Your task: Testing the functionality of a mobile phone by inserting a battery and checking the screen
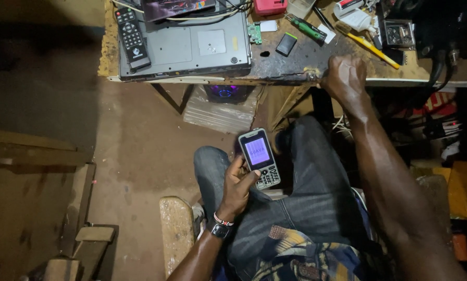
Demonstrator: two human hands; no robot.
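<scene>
Head view
Left hand: the left hand [238, 188] is wrapped around a keypad phone [259, 158], fingers behind it and the thumb lying over the keys, so the grip is closed on the phone.
Phone: it stands nearly upright above the person's left knee, top tilted slightly left, with its screen lit purple (the keypad below the screen glows pale).
Wrist: a dark watch [220, 229] and a beaded band sit just below the left hand.
Right hand: the right hand [345, 78] is stretched forward to the workbench [290, 65], fingers curled down over its front edge; it clasps the edge, and whether anything small lies under the fingers cannot be told.
Bench, left part: a grey flat device [191, 49] lies there with a black remote control [132, 36] on its left side.
Bench, middle: a small green circuit board [254, 33], a small black battery-like block [286, 44] and a green-handled screwdriver [307, 27].
Bench, right part: a yellow-handled tool [371, 48] lies just beyond the right hand.
Under the bench: a speaker with a purple glowing ring [224, 92].
Legs: blue jeans [311, 192], seated.
</scene>
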